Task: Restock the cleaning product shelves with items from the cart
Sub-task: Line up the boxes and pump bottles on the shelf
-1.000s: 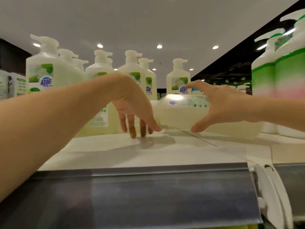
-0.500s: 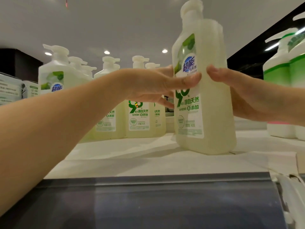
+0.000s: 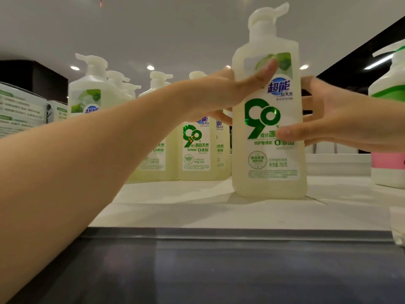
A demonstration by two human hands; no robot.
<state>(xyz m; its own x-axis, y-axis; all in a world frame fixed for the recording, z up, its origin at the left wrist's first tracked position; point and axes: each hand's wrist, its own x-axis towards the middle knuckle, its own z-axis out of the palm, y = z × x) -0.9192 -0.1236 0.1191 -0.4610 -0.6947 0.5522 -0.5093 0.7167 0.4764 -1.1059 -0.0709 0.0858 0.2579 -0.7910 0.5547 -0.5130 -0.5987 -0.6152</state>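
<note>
Pale yellow, see-through plastic pump bottle with a white pump head and a green "90" label (image 3: 268, 172) is now standing upright on the white shelf board (image 3: 197, 207). I am logging this remotely from the head view.

Change: one second ago this bottle was lying on its side and both hands were hovering spread above it. Half a second ago it was being tipped up, held between the two hands. Its base is now sitting flat, as far as I can tell, and its label is facing the front edge.

Position: it is standing right of the board's middle and closer to the front edge than the row of matching pale pump bottles (image 3: 195, 150) towards the back left. A white bottle with green and pink bands (image 3: 388, 137) is sitting well apart from it at the right edge.

Hands: the left hand (image 3: 221, 93) is gripping the bottle high up, its thumb lying across the top of the label and its fingers passing behind. The right hand (image 3: 335, 121) is holding the right side, thumb pressing on the label. Its fingers are reaching round the back, and its palm is standing off the plastic.

Judgement: righting is done. The bottle is probably needing only a nudge into line with the row before release. The cart is not showing in this view.
</note>
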